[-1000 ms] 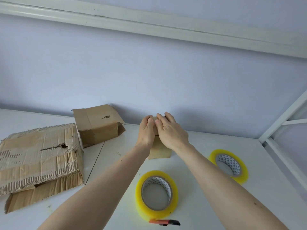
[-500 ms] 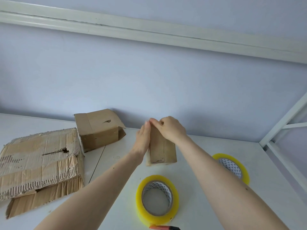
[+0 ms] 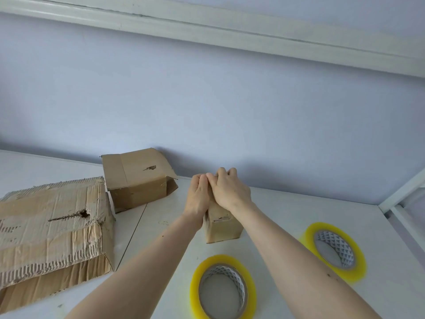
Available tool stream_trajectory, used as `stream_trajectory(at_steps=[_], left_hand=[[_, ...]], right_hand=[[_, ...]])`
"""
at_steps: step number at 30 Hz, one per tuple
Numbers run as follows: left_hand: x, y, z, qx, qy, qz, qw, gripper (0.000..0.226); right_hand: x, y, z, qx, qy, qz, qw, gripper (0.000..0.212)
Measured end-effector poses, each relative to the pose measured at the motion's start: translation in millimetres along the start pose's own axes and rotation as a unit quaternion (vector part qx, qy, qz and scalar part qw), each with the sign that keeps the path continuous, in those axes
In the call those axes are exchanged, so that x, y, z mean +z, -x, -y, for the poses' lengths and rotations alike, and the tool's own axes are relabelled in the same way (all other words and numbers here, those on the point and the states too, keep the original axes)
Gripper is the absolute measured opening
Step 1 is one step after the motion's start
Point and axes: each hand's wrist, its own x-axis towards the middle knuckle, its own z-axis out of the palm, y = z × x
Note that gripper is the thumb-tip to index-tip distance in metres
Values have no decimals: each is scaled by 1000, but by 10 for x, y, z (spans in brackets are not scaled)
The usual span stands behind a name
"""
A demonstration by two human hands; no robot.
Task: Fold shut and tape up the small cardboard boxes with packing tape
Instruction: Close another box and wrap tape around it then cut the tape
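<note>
A small brown cardboard box (image 3: 222, 229) stands on the white table (image 3: 276, 210), near its middle. My left hand (image 3: 197, 196) lies against the box's left side, fingers reaching up to its top edge. My right hand (image 3: 230, 189) covers the top, fingers curled over the far edge. The box's top flaps are hidden under both hands. Two yellow rolls of packing tape lie flat: one (image 3: 222, 287) in front of the box, the other (image 3: 333, 249) to its right.
A mid-sized cardboard box (image 3: 135, 178) with a loose flap stands at the back left by the wall. A large battered flattened box (image 3: 50, 229) lies at the left. A white metal frame (image 3: 400, 194) borders the table's right side.
The small box went from tilted, with its long face showing, to standing with both hands closed over its top. The camera view shifted slightly.
</note>
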Motion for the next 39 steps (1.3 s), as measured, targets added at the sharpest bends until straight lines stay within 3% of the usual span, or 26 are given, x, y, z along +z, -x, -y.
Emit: stream_trajectory(at_steps=[5, 19, 22, 29, 34, 37, 39], left_hand=[[-47, 9, 4, 9, -29, -1, 1000, 25], [-12, 4, -15, 5, -38, -3, 999, 25], [-36, -22, 5, 11, -44, -4, 999, 26], [-3, 6, -30, 10, -49, -12, 999, 27], [-42, 109, -246, -8, -81, 16, 997, 42], [-131, 351, -315, 11, -61, 63, 996, 72], [-156, 541, -292, 53, -36, 87, 994, 84]], right_hand=[[-33, 44, -26, 11, 26, 62, 998, 50], [1, 466, -155, -1, 1, 43, 999, 56], [-26, 571, -208, -38, -29, 46, 998, 57], [151, 783, -436, -109, -50, -68, 991, 57], [-157, 722, -361, -123, -47, -77, 988, 50], [-520, 573, -260, -59, -70, -51, 995, 59], [-665, 479, -171, -28, -23, -12, 999, 59]])
